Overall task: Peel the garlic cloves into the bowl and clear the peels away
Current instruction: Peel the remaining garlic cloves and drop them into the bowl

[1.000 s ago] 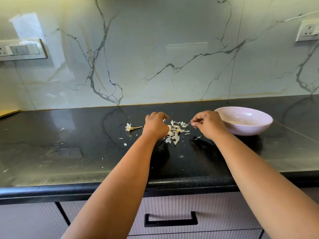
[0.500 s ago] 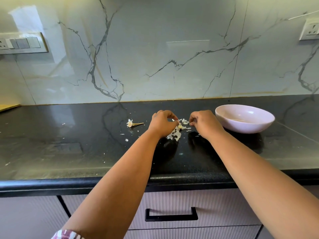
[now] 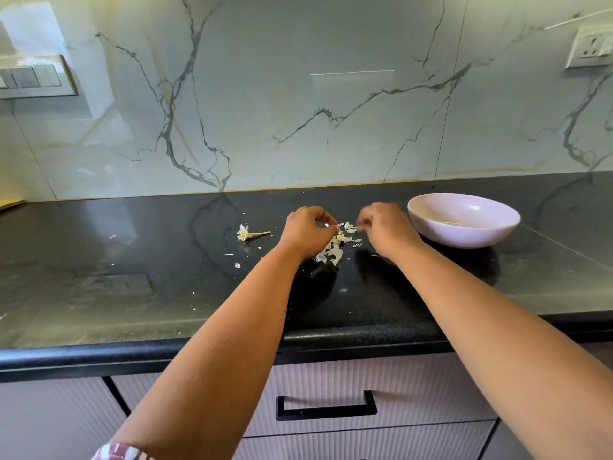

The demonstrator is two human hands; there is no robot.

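A small pile of papery garlic peels [image 3: 333, 252] lies on the black countertop [image 3: 132, 287], with a pale clove-like piece [image 3: 341, 238] on top of it. My left hand [image 3: 306, 235] hovers over the pile's left side with curled fingers, its fingertips pinching a white peel. My right hand [image 3: 389, 232] is just right of the pile, fingers curled and blurred by motion; what it holds is unclear. The pale pink bowl [image 3: 464, 236] stands to the right of my right hand; what lies inside is hard to make out.
A garlic stem with dry root skin [image 3: 248, 233] lies left of my left hand, with tiny peel flecks [image 3: 237, 265] scattered near it. The marble backsplash [image 3: 298, 111] rises behind. A drawer with a black handle [image 3: 326, 408] sits below the counter edge.
Both hands have closed in over the peel pile. My right hand has moved left from the bowl and is now blurred.
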